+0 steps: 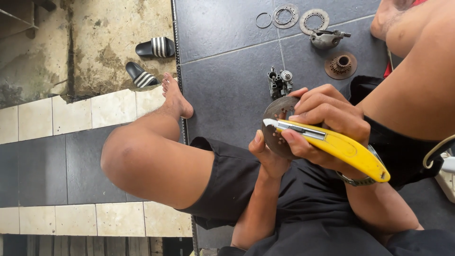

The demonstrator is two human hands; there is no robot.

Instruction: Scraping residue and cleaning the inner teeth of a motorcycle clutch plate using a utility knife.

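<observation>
My right hand [327,116] grips a yellow utility knife [339,144], its short blade tip pointing left against a round grey metal plate [276,114]. My left hand [268,154] holds that plate from below, thumb up along its left edge. Most of the plate is hidden behind my right fingers. Both hands hover over my lap in black shorts.
On the dark floor tiles lie a small metal carburettor-like part [279,81], a thin ring [263,20], two toothed discs [286,15] [313,21], a grey housing [326,38] and a rusty hub [341,65]. My bare left leg [151,151] stretches left; two striped sandals [154,47] sit beyond.
</observation>
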